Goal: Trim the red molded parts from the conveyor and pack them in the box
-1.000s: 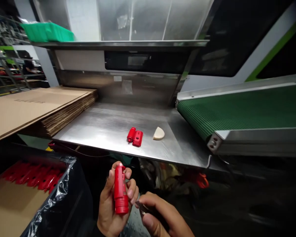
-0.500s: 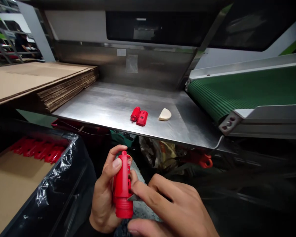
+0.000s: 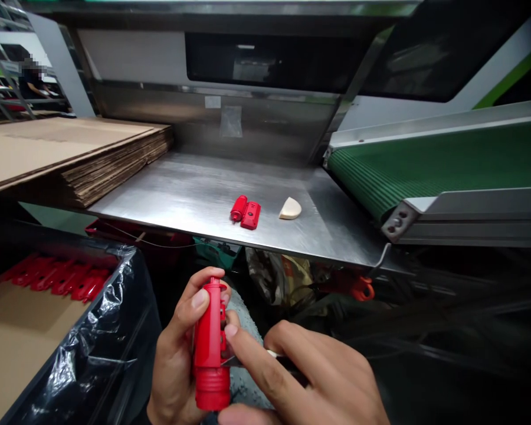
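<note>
My left hand is wrapped round a red plastic housing, held upright with its ribbed round end down. Its thumb and index finger are at the narrow top. My right hand grips a knife; only a sliver of its thin metal blade shows, against the housing's right side just above the ribbed end, and the handle is mostly hidden by the fingers. My right index fingertip lies close to the small loops along that side. Beyond my hands, two red plastic parts and a cream half-round piece lie on the metal table.
A stack of cardboard sheets occupies the table's left. A green conveyor belt stands at right. Lower left, a box lined with black plastic contains cardboard and a row of red parts. Orange-handled scissors hang below the table edge.
Both hands and the red housing have shifted slightly left and down in the picture. The view has tilted a little. The blade remains at the housing's right side.
</note>
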Demonstrator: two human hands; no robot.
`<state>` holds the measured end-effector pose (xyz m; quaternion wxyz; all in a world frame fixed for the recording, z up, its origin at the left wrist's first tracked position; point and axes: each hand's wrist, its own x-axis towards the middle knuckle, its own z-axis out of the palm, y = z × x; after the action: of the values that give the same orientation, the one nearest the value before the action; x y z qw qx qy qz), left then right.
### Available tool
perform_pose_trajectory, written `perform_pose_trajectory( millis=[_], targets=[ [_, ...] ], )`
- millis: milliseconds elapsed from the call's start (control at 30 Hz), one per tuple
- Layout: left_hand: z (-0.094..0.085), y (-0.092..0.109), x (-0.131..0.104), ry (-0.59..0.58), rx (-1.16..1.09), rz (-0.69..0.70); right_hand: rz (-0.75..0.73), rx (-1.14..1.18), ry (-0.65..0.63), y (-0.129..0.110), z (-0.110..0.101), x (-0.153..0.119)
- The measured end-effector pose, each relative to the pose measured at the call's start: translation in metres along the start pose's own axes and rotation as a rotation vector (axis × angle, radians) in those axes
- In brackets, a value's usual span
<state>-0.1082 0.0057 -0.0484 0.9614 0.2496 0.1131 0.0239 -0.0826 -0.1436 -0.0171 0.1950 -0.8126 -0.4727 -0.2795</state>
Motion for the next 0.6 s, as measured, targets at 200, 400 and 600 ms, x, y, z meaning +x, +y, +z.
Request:
perform_pose_trajectory(
  millis=[200,400,600],
  targets=[
    [0.0029,0.0018,0.0005,-0.031,-0.01,-0.013,-0.007,0.017,0.003,0.0023,0.0015,0.0007],
    [0.0027,0.0033,0.0011,-0.027,-0.014,-0.005,-0.015,-0.013,-0.002,0.0027,0.0057,0.0046],
    [0.0046,0.005,0.001,-0.006,-0.002,0.002,-0.032,-0.052,0.005,0.0009,0.0034,0.002]
  ],
)
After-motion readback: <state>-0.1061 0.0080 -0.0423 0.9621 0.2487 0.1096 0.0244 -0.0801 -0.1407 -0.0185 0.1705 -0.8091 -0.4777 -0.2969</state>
